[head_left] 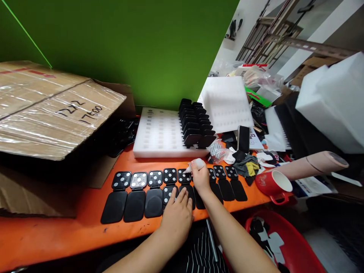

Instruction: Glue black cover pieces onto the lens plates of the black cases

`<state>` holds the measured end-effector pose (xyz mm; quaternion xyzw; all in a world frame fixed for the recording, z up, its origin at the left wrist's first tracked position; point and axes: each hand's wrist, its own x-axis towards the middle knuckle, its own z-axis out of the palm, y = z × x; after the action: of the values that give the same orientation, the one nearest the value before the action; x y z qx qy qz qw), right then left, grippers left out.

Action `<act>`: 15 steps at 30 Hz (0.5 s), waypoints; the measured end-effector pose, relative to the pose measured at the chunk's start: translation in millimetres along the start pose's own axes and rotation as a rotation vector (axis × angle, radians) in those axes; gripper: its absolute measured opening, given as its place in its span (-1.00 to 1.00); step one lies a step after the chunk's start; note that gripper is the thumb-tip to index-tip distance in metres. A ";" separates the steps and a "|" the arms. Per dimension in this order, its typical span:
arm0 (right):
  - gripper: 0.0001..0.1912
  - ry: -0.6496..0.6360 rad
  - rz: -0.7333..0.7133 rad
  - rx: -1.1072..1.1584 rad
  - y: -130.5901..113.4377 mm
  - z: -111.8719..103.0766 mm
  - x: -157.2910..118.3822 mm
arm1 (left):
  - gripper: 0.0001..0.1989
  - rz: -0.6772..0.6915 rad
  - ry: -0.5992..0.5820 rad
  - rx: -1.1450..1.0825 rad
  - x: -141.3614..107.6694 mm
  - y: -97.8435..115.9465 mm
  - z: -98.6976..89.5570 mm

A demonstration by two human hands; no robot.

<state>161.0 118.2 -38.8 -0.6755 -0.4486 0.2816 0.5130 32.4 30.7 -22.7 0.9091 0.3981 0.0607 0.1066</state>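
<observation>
My right hand point(201, 178) is closed around a small white squeeze bottle point(198, 164), its nozzle pointing left over a black square piece point(184, 176) with pale round dots. My left hand point(178, 212) lies with fingers stretched out on the lower black pieces, its fingertips touching a dotted one point(168, 194) and the plain flap beside it. Several such hinged black pieces stand in a row, dotted squares at the back and plain flaps point(113, 207) in front. Part of the row is hidden behind my right hand and forearm.
Behind the row, a white foam block point(159, 132) holds several upright black plates point(196, 125). A large cardboard box point(57, 110) stands at left. To the right are a phone point(243, 139), cloths point(247, 165), a red mug point(271, 185), a pink tumbler point(313, 165) and a red basin point(295, 235).
</observation>
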 end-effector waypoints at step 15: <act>-0.68 -0.030 -0.003 0.085 4.8 -13.1 -11.4 | -0.66 -0.014 0.024 0.011 -1.2 -1.4 7.4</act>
<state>168.5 101.8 -40.2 -0.6481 -0.4452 0.3097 0.5347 32.1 29.7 -30.3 0.9061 0.4059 0.0688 0.0972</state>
